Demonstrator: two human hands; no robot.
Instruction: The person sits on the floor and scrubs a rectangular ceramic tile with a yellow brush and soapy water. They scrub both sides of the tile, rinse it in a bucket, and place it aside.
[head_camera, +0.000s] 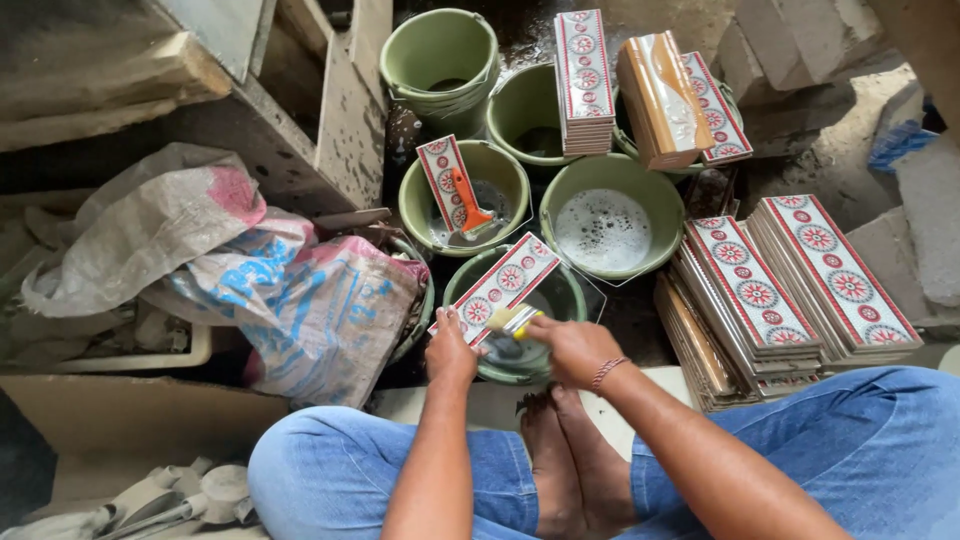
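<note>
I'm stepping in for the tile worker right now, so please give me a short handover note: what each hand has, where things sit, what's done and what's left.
Left hand: holds the patterned tile by its near end, tilted over the green bucket.
Right hand: grips a yellow-handled brush, bristles on the tile.
Nearby: soapy bucket ahead; another tile and an orange tool in the bucket to its left.
Tile stacks lie on the right, more behind. The pictures don't show which are finished.

One head-worn camera looks steeply down from above the seated person's knees (330, 470), close to the green bucket (515, 345) just beyond them; farther buckets and tile stacks (790, 290) lie past and beside it.
</note>
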